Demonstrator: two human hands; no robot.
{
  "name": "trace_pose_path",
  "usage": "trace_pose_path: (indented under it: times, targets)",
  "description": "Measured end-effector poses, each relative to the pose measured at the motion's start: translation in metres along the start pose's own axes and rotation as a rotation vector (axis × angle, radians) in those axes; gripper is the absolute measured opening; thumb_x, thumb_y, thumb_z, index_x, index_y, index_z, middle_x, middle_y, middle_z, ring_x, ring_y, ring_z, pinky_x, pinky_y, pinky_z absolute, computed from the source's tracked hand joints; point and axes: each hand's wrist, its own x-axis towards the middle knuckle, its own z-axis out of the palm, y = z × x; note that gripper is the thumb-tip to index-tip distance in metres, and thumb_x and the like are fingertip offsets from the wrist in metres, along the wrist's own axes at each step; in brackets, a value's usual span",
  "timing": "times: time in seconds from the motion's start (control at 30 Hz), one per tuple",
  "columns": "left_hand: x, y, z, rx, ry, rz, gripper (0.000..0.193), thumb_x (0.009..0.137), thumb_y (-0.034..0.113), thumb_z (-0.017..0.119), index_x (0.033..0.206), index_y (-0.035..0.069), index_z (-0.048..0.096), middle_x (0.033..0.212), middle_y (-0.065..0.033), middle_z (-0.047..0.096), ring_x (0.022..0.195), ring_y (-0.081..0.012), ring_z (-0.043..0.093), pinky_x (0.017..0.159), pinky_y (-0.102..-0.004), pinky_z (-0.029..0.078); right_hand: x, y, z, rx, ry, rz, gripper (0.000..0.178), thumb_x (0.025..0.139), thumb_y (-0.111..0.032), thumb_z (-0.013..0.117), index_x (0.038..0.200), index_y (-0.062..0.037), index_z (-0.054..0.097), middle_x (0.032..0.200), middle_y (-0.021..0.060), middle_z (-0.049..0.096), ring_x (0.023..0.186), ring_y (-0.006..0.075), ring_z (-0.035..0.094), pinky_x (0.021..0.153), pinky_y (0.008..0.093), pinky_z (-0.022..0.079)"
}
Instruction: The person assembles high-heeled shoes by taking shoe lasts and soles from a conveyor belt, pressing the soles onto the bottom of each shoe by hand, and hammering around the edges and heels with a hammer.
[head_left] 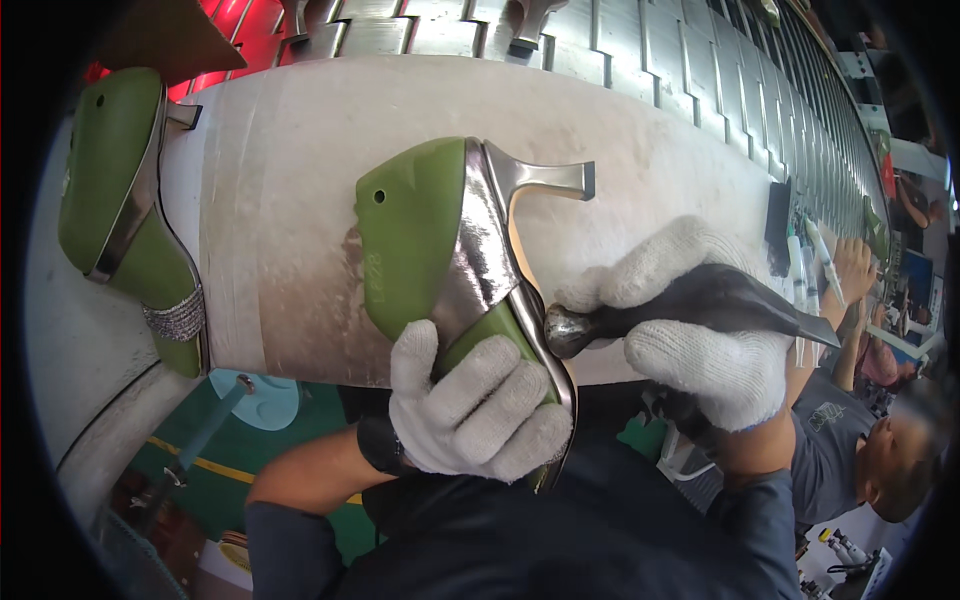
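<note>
A silver high-heeled sandal (484, 245) lies on its side on the pale bench, with a green shoe last (412, 235) inside it. Its heel points right and its toe comes toward me. My left hand (480, 405), in a white knit glove, is closed round the toe end. In my right hand (700, 330), gloved too, is a dark metal shoemaker's hammer (725, 298), gripped by its head. The hammer's round face (568, 331) is at the edge of the sole, seemingly touching it. Its handle is hidden.
Another sandal on a green last (118, 190) lies at the left end of the bench (290, 110). Beyond the bench runs a metal slat conveyor (640, 50) with heels showing on it. Pens (808, 260) stand at the right edge. A co-worker (850, 430) sits at the right.
</note>
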Motion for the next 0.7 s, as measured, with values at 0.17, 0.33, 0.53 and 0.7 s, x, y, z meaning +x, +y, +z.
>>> trace_pose_path:
  times: [0.17, 0.33, 0.53, 0.7]
  targets:
    - [-0.003, 0.0, -0.007, -0.056, -0.039, -0.033, 0.049, 0.098, 0.03, 0.074, 0.142, 0.024, 0.052, 0.131, -0.0005, 0.055, 0.128, -0.0188, 0.06, 0.125, -0.0688, 0.036, 0.008, -0.003, 0.015, 0.059, 0.084, 0.005, 0.031, 0.083, -0.001, 0.074, 0.113, 0.0037, 0.066, 0.115, 0.0335, 0.078, 0.107, 0.0411, 0.078, 0.099, 0.0535, 0.063]
    - [-0.003, 0.002, -0.005, -0.123, -0.009, -0.063, 0.043, 0.1, 0.036, 0.071, 0.139, 0.024, 0.057, 0.133, 0.002, 0.056, 0.134, -0.0177, 0.058, 0.127, -0.067, 0.033, 0.023, -0.003, 0.011, -0.031, 0.048, -0.131, 0.03, 0.085, -0.003, 0.077, 0.113, 0.0029, 0.067, 0.114, 0.0308, 0.079, 0.105, 0.0394, 0.079, 0.097, 0.0529, 0.063]
    - [0.001, 0.001, -0.009, -0.141, -0.054, -0.047, 0.028, 0.098, 0.034, 0.072, 0.125, 0.028, 0.066, 0.134, 0.0021, 0.06, 0.133, -0.0161, 0.059, 0.122, -0.072, 0.033, 0.058, -0.015, -0.022, -0.357, -0.18, -0.184, 0.025, 0.085, -0.004, 0.081, 0.106, 0.0029, 0.069, 0.111, 0.0302, 0.08, 0.098, 0.0357, 0.079, 0.089, 0.0477, 0.064]
    - [0.002, -0.002, -0.008, -0.11, -0.041, -0.04, 0.017, 0.096, 0.034, 0.073, 0.111, 0.027, 0.069, 0.124, 0.0037, 0.065, 0.129, -0.0169, 0.062, 0.116, -0.0702, 0.037, 0.044, -0.029, -0.003, -0.376, -0.136, -0.164, 0.028, 0.081, -0.006, 0.085, 0.103, 0.006, 0.071, 0.102, 0.0266, 0.082, 0.093, 0.0321, 0.081, 0.088, 0.0417, 0.065]
